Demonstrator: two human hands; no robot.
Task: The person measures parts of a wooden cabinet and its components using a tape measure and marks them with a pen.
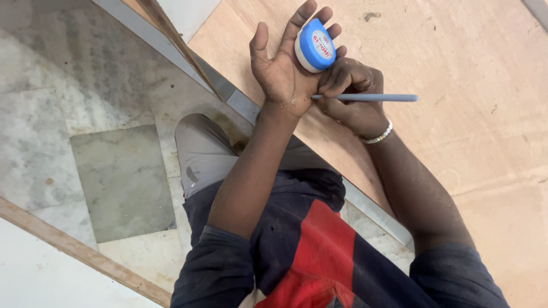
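My left hand lies over the near edge of a large plywood sheet, fingers spread. A blue and white tape measure rests in its fingers. Just to its right, my right hand is closed around a thin grey pencil held level. The pencil's tip points left, close to the heel of my left hand. A beaded bracelet circles my right wrist. The two hands touch each other over the sheet.
A grey metal strip runs along the sheet's near edge. Marble floor with a darker square tile lies at left. A wooden batten borders a white panel at bottom left. My knee is bent below the hands.
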